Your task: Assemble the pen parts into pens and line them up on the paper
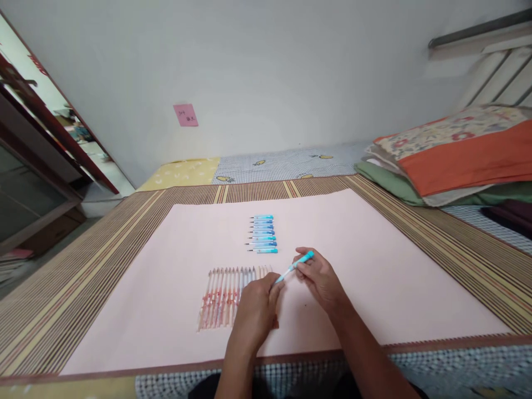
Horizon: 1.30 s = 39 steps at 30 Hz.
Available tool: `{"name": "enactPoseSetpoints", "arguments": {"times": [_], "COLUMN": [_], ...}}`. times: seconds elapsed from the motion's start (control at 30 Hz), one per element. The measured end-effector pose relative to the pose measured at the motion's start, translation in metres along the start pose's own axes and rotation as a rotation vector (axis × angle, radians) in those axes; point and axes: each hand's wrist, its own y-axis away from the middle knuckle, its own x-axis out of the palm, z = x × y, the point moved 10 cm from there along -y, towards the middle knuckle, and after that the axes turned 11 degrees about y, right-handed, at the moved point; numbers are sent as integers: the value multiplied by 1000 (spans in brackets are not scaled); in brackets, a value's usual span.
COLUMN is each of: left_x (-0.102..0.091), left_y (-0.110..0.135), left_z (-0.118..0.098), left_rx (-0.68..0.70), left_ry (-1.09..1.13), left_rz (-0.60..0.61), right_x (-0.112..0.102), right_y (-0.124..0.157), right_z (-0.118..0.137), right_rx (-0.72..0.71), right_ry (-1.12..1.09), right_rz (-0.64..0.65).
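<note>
Between my two hands is a slim pen (pixel 296 265) with light blue ends and a white stretch in its middle, tilted up to the right. My left hand (pixel 256 310) is closed on its lower end, and my right hand (pixel 319 277) pinches it near the upper end. Beneath and left of my left hand lies a row of pale pens (pixel 220 299) with reddish markings and tips pointing away from me; my hand hides part of it. Farther off is a stack of several blue pens (pixel 264 233), dark tips to the left.
A large pale pink sheet (pixel 145 310) lies on a striped mat (pixel 103 233). At the right are folded fabrics and an orange floral pillow (pixel 465 149). A pink note (pixel 185 115) sticks to the wall (pixel 291 72). A doorway stands at the far left.
</note>
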Motion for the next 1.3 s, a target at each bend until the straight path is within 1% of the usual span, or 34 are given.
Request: {"name": "enactPoseSetpoints", "arguments": {"times": [0.1,0.2,0.33,0.5,0.67,0.77,0.83,0.93,1.03,1.13,1.2,1.3], "left_x": [2,3,3,8,22,27,25,20,25,32,33,31], "left_y": [0,0,0,2,2,2,3,4,7,8,7,4], "left_z": [-1,0,3,6,18,26,28,22,15,15,17,16], "left_rx": [14,16,-6,-20,-75,-123,-137,-108,-101,-132,-143,-123], "left_ry": [-25,-7,55,102,276,358,382,408,473,556,599,642], "left_rz": [11,17,28,52,134,168,164,152,215,263,253,231], "right_x": [3,8,11,5,22,29,30,25,17,13,13,15], "right_y": [0,1,2,5,12,14,14,12,10,10,11,11], "right_z": [-7,-11,-7,1,-3,-5,-6,-6,-6,-6,-5,-1], "right_rx": [19,25,-5,-21,32,32,22,12,19,44,54,49], "right_ry": [-35,-11,92,178,172,162,175,189,176,146,127,136], "right_rz": [2,37,117,149,305,347,357,337,295,266,266,279]}}
